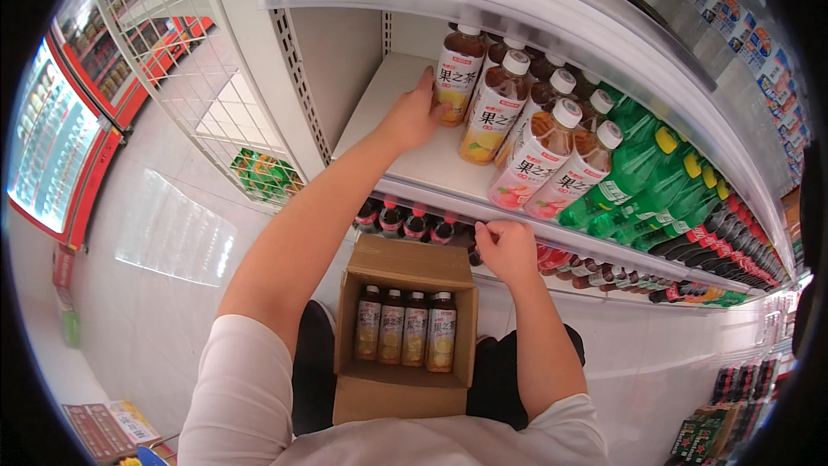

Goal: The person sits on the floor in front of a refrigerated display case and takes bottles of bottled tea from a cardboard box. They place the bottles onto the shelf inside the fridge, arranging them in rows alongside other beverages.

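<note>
My left hand (pixel 414 115) is on a yellow-labelled fruit tea bottle (pixel 458 74) that stands upright at the left end of the row on the white shelf (pixel 388 87). Its fingers lie against the bottle's left and lower side. More tea bottles with yellow labels stand to the right, and two with pink labels (pixel 532 171) are at the shelf's front. My right hand (pixel 506 246), fingers curled, is at the front edge of the shelf, with nothing visible in it. An open cardboard box (pixel 404 259) below holds several yellow-labelled tea bottles (pixel 391 330).
Green soda bottles (pixel 637 175) and cola bottles (pixel 718 239) fill the shelf to the right. Another shelf runs above. Small dark bottles (pixel 414 223) stand on the level below. A white wire rack (pixel 174 77) is at left, with red-framed drink coolers (pixel 61 142) beyond.
</note>
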The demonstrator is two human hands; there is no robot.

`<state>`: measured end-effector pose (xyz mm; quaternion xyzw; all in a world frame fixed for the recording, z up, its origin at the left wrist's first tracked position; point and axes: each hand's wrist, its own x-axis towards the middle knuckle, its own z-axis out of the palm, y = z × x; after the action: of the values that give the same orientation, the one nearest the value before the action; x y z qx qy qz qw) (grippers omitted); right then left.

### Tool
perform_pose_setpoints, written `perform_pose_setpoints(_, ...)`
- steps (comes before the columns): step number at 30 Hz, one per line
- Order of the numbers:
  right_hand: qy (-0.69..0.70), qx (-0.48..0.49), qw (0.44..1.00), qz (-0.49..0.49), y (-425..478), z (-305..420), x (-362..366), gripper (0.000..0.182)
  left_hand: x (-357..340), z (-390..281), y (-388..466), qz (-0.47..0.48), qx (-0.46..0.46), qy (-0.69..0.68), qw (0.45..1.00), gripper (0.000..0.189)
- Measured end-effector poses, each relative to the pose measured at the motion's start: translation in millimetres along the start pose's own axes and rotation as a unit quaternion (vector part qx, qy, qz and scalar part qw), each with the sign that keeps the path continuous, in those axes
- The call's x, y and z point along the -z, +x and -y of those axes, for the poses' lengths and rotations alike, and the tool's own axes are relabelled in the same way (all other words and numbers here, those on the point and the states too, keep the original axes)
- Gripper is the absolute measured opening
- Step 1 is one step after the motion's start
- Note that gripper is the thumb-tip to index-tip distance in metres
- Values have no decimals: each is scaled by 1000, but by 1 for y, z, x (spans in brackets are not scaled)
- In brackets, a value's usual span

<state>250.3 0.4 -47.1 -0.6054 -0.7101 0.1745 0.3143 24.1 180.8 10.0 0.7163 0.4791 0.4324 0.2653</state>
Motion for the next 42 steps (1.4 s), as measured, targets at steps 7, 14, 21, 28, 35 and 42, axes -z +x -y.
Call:
perform_pose_setpoints(7,-22,23,998,51,-3,6,9,31,30,-47,-126,-33,-222,109,968,49)
perform_pose_setpoints(14,-17,25,925,379,-44,55,-12,29,43,-36,-226,261,-129,92,952,31)
perform_pose_setpoints(21,-221,-67,769,596,-95,33,-102,52,27,-13,-249,488,-8,253,835,39)
perform_pose_setpoints(28,-299,-109,735,599,-101,-6,-154,59,18,-4,-244,517,44,226,824,41)
perform_pose_setpoints(35,-320,-119,723,600,-100,-21,-170,57,19,-3,-249,523,53,239,816,42)
perform_pose_setpoints(42,-280,-141,818,482,-146,-63,-222,64,18,6,-254,517,59,245,818,44)
